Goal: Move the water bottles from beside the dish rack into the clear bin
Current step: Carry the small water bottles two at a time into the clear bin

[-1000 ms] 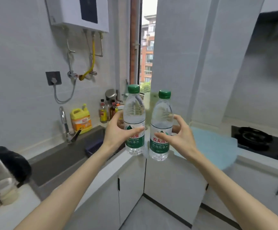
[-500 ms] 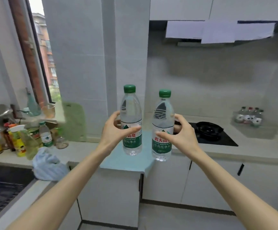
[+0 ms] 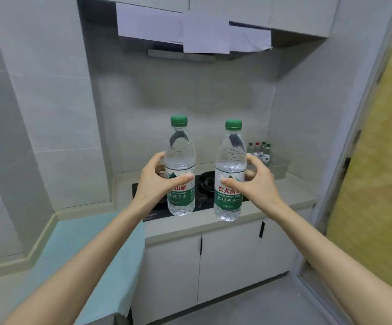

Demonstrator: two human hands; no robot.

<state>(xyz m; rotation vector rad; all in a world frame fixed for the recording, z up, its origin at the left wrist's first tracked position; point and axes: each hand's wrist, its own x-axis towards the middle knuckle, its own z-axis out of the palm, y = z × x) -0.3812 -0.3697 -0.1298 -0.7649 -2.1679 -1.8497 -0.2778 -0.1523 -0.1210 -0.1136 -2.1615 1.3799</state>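
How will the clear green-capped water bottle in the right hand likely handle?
Probably fairly heavy: the clear green-capped water bottle looks nearly full. Tall and narrow, it may tip when set down. Its ribbed wall could flex in the right hand.

The left bottle point(image 3: 181, 151) and right bottle point(image 3: 231, 156) are clear, with green caps and green labels carrying red and white characters. The hob point(image 3: 207, 184) is black, the counter mat point(image 3: 80, 240) pale turquoise, the right-hand wall point(image 3: 375, 160) mottled yellow.
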